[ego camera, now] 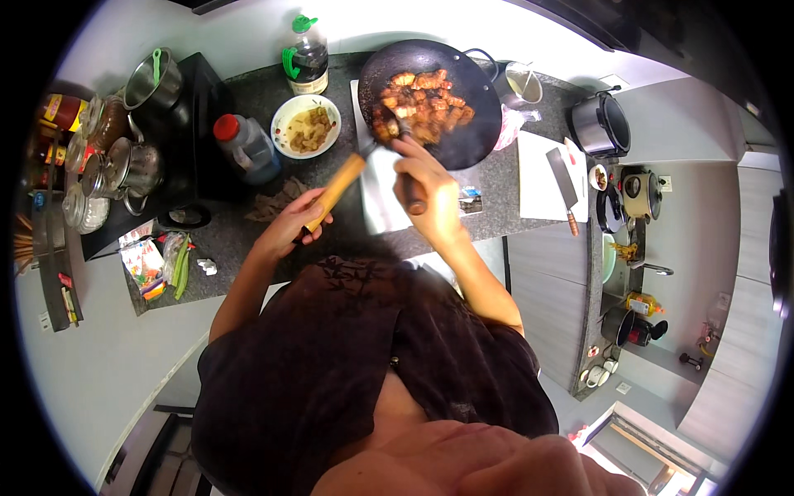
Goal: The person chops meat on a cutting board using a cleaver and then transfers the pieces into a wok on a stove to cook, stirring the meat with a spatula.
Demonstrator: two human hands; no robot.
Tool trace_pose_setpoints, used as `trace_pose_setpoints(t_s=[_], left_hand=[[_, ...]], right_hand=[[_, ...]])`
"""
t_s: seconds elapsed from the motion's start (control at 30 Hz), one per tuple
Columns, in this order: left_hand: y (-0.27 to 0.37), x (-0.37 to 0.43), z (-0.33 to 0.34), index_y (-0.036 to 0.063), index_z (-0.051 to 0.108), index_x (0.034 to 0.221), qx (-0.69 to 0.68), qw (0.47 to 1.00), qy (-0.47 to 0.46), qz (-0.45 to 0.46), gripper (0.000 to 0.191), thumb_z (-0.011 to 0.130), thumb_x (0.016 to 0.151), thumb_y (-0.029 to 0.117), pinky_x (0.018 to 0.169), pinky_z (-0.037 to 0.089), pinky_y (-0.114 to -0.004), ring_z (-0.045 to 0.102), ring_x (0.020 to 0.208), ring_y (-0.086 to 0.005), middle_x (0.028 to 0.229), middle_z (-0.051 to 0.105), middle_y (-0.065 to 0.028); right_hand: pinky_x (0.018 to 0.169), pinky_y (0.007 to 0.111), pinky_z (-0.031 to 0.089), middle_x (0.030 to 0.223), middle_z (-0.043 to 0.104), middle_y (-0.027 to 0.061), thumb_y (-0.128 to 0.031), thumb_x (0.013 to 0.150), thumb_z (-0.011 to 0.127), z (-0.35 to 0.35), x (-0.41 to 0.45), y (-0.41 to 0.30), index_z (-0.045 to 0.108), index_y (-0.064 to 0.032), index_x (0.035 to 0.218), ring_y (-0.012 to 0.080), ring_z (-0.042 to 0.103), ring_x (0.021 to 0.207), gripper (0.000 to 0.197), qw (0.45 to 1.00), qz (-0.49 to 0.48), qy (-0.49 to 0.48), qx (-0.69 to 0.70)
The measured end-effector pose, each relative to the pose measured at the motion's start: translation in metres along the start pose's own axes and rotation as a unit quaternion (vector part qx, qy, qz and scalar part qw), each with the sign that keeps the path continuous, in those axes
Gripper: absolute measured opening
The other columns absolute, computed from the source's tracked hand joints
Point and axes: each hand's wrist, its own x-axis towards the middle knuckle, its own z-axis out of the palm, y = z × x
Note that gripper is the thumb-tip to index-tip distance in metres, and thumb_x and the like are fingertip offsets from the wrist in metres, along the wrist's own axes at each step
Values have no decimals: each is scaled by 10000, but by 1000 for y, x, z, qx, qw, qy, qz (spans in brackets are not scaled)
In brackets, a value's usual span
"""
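Note:
A black wok (477, 111) sits at the back of the counter, with browned chunks of meat (428, 102) in it and some steam or blur above. My left hand (301, 220) is closed around the wok's pale wooden handle (337, 192), which points towards me. In my right hand (428, 180) is the dark wooden handle of a cooking utensil (414, 197); its far end reaches into the meat and is partly hidden. Left of the wok stands a white patterned bowl (280, 127) with pieces of food in yellowish liquid.
A cleaver (561, 177) lies on a white cutting board (539, 198) at right. Behind the bowl stands a green-capped bottle (307, 56); a red-capped jug (251, 149) is nearer. Metal pots (146, 164) stand at left. A pressure cooker (586, 127) and a steel cup (518, 87) are beyond the wok.

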Motion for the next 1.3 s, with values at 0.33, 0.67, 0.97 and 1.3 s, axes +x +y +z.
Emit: trace_pose_setpoints(t_s=[0.33, 0.67, 0.97, 1.3], left_hand=[[-1, 3, -2, 82, 368, 1465, -2, 1000, 3, -5, 516, 530, 1008, 258, 467, 359, -184, 527, 639, -81, 958, 597, -66], [-3, 2, -4, 91, 386, 1451, -11, 1000, -6, 8, 505, 538, 1006, 273, 462, 352, -184, 520, 626, -80, 956, 596, -62], [3, 0, 0, 95, 385, 1457, -2, 1000, 7, -1, 501, 531, 1007, 262, 468, 349, -192, 511, 617, -82, 965, 599, -64], [4, 1, -1, 77, 377, 1460, -5, 1000, -8, 6, 511, 529, 1008, 259, 472, 351, -190, 517, 622, -82, 964, 605, -66]], right_hand=[[996, 406, 499, 1228, 642, 170, -20, 577, 762, -30, 12, 80, 661, -35, 971, 357, 563, 1242, 407, 971, -62, -198, -118], [975, 404, 514, 1228, 643, 171, 10, 606, 724, -57, 23, 28, 649, -12, 934, 349, 572, 1233, 337, 981, -3, -165, -104], [972, 423, 517, 1135, 670, 174, -25, 662, 684, -32, -1, 17, 653, -24, 893, 378, 599, 1176, 234, 959, -71, -249, -118], [1067, 428, 441, 1288, 594, 209, 64, 609, 658, -35, 14, 62, 608, -3, 945, 396, 494, 1310, 346, 967, -70, -221, -102]])
